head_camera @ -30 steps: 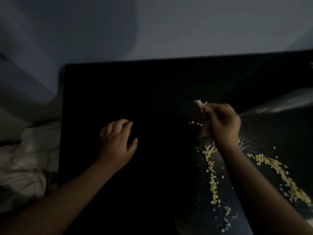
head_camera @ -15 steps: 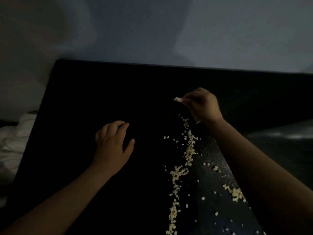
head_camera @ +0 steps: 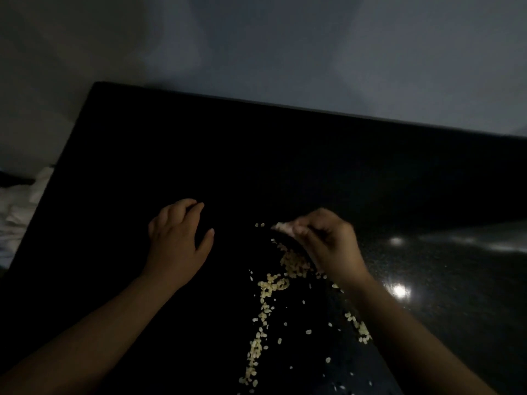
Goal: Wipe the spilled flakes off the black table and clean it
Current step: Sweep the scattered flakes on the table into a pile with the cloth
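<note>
Pale yellow flakes (head_camera: 272, 289) lie in a ragged trail down the black table (head_camera: 256, 155), from the middle toward the near edge, with a second small patch under my right forearm. My right hand (head_camera: 328, 246) pinches a small pale cloth or tissue (head_camera: 282, 227) at the top of the trail, its fingers curled round it; most of the cloth is hidden under the hand. My left hand (head_camera: 179, 240) rests flat on the table to the left of the flakes, fingers relaxed and holding nothing.
A pale wall (head_camera: 285, 52) rises behind the table's far edge. White crumpled fabric (head_camera: 17, 209) lies beyond the table's left edge. Light spots (head_camera: 400, 290) glare on the glossy right part of the table.
My right hand has drawn the cloth toward me and lower, bunching flakes beneath it into a denser pile. The camera has shifted, and the left hand stays put.
</note>
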Demonstrator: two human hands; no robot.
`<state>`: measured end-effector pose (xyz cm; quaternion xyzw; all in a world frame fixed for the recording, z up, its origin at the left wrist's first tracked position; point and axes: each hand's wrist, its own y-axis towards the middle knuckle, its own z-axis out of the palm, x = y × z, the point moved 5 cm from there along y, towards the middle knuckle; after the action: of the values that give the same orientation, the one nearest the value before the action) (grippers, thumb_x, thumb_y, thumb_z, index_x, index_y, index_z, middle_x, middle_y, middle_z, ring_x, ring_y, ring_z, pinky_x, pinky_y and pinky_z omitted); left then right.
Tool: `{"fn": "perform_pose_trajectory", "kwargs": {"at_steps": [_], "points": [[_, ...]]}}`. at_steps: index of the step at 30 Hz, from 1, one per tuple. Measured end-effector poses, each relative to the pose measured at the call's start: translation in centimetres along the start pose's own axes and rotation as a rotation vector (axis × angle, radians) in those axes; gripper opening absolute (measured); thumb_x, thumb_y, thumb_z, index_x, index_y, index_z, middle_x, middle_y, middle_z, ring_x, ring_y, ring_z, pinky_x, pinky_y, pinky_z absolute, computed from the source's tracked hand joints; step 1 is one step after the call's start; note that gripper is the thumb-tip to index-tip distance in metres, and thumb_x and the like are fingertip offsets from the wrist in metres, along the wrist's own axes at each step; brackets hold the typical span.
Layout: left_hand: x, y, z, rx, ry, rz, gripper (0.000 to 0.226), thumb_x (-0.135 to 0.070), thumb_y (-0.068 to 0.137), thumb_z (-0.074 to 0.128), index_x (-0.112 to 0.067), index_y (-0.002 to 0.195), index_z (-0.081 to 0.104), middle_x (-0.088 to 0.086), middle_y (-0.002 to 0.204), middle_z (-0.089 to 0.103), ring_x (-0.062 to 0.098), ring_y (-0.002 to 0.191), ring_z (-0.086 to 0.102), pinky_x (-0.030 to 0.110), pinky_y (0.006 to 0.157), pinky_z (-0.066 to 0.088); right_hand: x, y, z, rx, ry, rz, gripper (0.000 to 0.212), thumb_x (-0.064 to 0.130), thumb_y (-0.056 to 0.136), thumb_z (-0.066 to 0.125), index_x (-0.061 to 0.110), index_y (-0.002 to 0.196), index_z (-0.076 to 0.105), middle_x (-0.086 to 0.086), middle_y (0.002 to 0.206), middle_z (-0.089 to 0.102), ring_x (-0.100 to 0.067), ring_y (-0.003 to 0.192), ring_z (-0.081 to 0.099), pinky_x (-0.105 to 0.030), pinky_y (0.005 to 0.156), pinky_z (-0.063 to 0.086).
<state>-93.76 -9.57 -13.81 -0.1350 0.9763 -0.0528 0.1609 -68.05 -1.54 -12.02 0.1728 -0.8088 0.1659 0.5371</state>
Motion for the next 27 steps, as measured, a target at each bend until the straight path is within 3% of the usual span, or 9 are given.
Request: {"fn": "perform_pose_trajectory", "kwargs": {"at_steps": [4,6,11,14,17,20,24,27], "points": [[-0.6,0.2,0.2,-0.009,0.045,-0.006,0.066,-0.054,0.085,0.03,-0.014,0.134,0.049,0.005,0.135,0.044,0.029,0.125,0.036,0.052,0.101,0.031,0.5,3.9,-4.3,-0.157,-0.068,-0.073,0.012,0.009,0.091,0.064,0.018,0.097,0.07,0.002,0.095,0.063,0.0,0.088,0.061,-0.015,0.077,0.049],[-0.6,0.2,0.4,-0.011,0.057,-0.007,0.065,-0.053,0.085,0.03,-0.014,0.134,0.048,0.005,0.135,0.044,0.029,0.125,0.036,0.053,0.101,0.031,-0.6,6.1,-5.6,-0.191,-0.12,-0.058,0.012,0.012,0.091,0.065,0.019,0.099,0.069,0.001,0.098,0.062,0.0,0.089,0.061,-0.019,0.08,0.052],[-0.3,0.2,0.6,-0.005,0.078,0.019,0.065,-0.054,0.086,0.03,-0.016,0.137,0.044,0.004,0.138,0.041,0.026,0.126,0.031,0.052,0.102,0.029,-3.3,6.6,-3.9,-0.128,-0.197,-0.042,0.017,0.018,0.092,0.065,0.032,0.101,0.068,0.015,0.096,0.058,0.002,0.091,0.06,-0.028,0.083,0.052],[-0.1,0.1,0.7,-0.004,0.079,0.049,0.065,-0.054,0.086,0.031,-0.016,0.138,0.043,0.005,0.139,0.04,0.026,0.126,0.029,0.052,0.101,0.029,-3.2,2.8,-2.0,-0.121,-0.192,-0.03,0.014,0.018,0.093,0.063,0.028,0.098,0.071,0.016,0.098,0.06,0.002,0.095,0.061,-0.036,0.087,0.054],[0.1,-0.1,0.7,0.016,0.083,0.069,0.068,-0.055,0.086,0.03,-0.015,0.14,0.042,0.006,0.141,0.038,0.028,0.128,0.029,0.052,0.102,0.028,-2.7,-1.9,-0.1,-0.067,-0.189,-0.019,0.022,0.018,0.093,0.063,0.037,0.1,0.07,0.014,0.096,0.062,-0.005,0.093,0.063,-0.038,0.081,0.055],[0.5,-0.3,0.5,0.044,0.067,0.117,0.07,-0.056,0.086,0.028,-0.014,0.141,0.041,0.006,0.144,0.036,0.027,0.13,0.028,0.052,0.103,0.027,-1.6,-4.9,1.1,-0.01,-0.172,0.035,0.019,0.013,0.091,0.065,0.025,0.103,0.075,0.011,0.094,0.063,-0.008,0.089,0.065,-0.03,0.077,0.056],[1.6,-1.7,0.4,0.07,-0.028,0.171,0.069,-0.056,0.088,0.027,-0.015,0.142,0.04,0.003,0.146,0.034,0.023,0.133,0.025,0.047,0.109,0.023,2.3,-3.5,0.6,-0.134,-0.086,-0.021,0.011,0.008,0.09,0.065,0.014,0.093,0.073,0.005,0.092,0.063,-0.001,0.087,0.064,-0.01,0.073,0.047],[2.7,-3.5,0.3,0.069,-0.079,0.2,0.066,-0.054,0.09,0.03,-0.015,0.141,0.041,0.003,0.144,0.034,0.021,0.132,0.024,0.047,0.109,0.024,3.9,0.7,1.9,-0.123,-0.132,-0.13,0.011,0.008,0.092,0.063,0.006,0.098,0.072,-0.001,0.094,0.061,-0.002,0.086,0.061,-0.013,0.073,0.047]]}}
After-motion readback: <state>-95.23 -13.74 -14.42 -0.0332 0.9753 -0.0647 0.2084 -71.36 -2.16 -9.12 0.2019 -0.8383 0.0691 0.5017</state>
